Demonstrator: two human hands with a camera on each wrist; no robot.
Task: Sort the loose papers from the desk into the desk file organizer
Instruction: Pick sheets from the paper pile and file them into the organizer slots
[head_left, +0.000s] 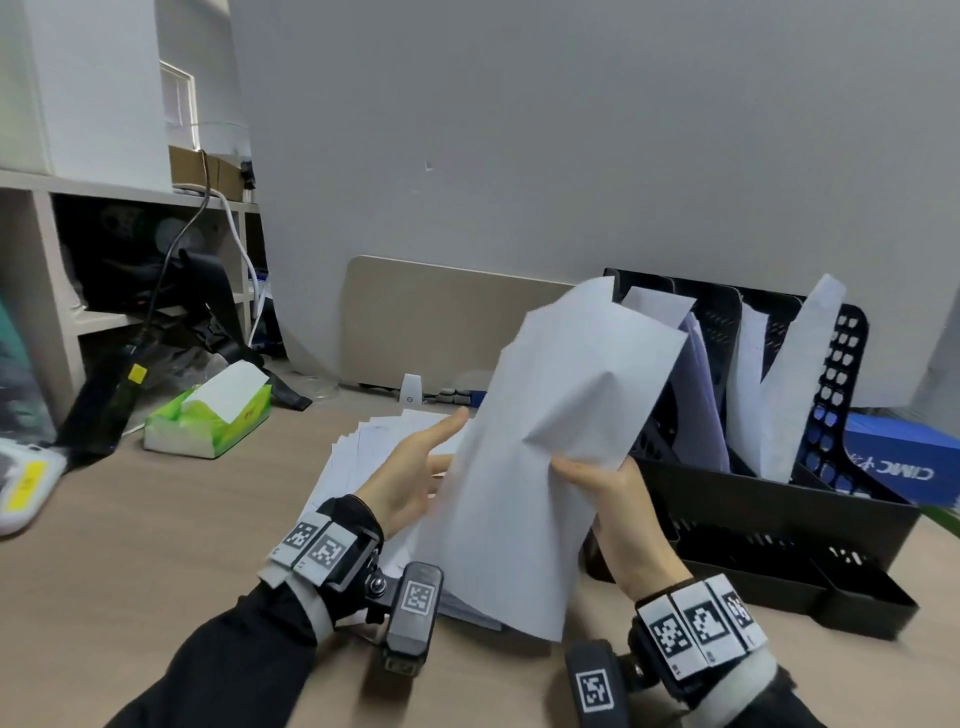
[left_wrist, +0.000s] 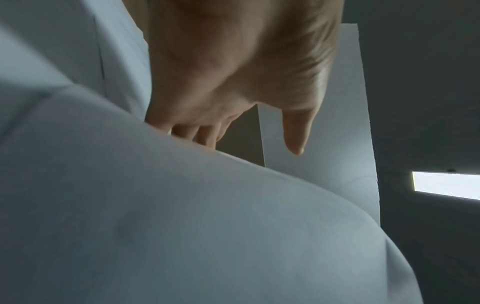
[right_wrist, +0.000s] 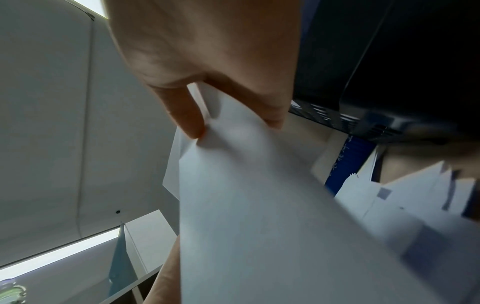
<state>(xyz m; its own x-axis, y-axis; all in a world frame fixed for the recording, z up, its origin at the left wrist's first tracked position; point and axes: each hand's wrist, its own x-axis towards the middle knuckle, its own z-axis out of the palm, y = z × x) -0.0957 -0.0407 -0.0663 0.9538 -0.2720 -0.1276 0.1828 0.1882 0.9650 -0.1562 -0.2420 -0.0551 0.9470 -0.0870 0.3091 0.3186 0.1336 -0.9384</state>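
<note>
Head view shows the right hand (head_left: 618, 499) pinching a white paper sheet (head_left: 550, 415) above the counter (head_left: 182, 519), just beside the black organizer (head_left: 779, 509); the left hand (head_left: 410, 478) is spread, fingers relaxed, behind the sheet

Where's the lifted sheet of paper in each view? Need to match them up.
Head: lifted sheet, centre, pinched by right hand, left hand beside it.
Left wrist: fills the lower frame, below the fingers.
Right wrist: centre to lower right, pinched at its top.
Shared landmark: black file organizer.
</note>
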